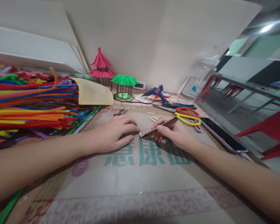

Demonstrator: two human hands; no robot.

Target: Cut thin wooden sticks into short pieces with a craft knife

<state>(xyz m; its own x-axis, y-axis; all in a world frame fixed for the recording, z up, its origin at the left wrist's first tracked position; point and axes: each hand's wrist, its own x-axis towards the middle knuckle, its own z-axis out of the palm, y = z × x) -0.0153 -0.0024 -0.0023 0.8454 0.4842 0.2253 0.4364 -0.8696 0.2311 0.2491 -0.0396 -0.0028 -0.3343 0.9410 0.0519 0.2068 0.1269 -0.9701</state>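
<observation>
A brown marker (161, 127) is held in my right hand (174, 133), its dark tip pointing left and touching or nearly touching a small pale stick (140, 135). My left hand (121, 132) rests on the printed sheet (102, 183), with its fingertips closed at the upper end of that stick. Beyond the marker lie a few more short pale sticks (153, 119). Dark brown pieces (120, 112) lie just behind my left hand.
Colourful pipe cleaners (28, 102) are piled at left. Behind stand a pink tiered pagoda (102, 73), a green-roofed pavilion (124, 87) and a blue glue gun (155, 91). Scissors (188, 116), a phone (224, 133) and a clear jug (193, 85) are at right.
</observation>
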